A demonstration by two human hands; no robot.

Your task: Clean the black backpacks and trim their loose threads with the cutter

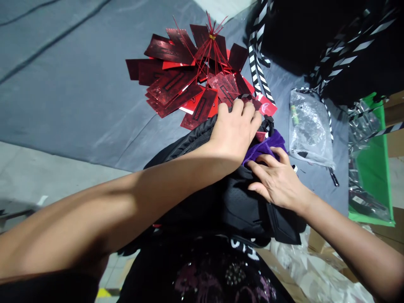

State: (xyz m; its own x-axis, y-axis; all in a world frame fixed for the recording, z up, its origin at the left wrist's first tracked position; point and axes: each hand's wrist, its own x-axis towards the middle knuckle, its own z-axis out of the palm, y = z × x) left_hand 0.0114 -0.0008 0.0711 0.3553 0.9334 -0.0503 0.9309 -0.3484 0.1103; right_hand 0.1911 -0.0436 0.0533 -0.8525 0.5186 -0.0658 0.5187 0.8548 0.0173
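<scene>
Your black bag (pixel 233 202) sits in front of you at the near edge of the grey table (pixel 78 97). It looks soft, probably light, best held by its upper edge (pixel 195 136). Your left hand (pixel 235 130) curls over there, its grip hidden, so I cannot tell; your right hand (pixel 280 181) spreads on purple cloth (pixel 263 147). Red tags (pixel 172 86) lie beyond; a green crate (pixel 374 168) stands rightward.

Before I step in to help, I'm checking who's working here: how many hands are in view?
2: the left hand at the top edge of the black bag, and the right hand touching the purple cloth. No others show.
</scene>
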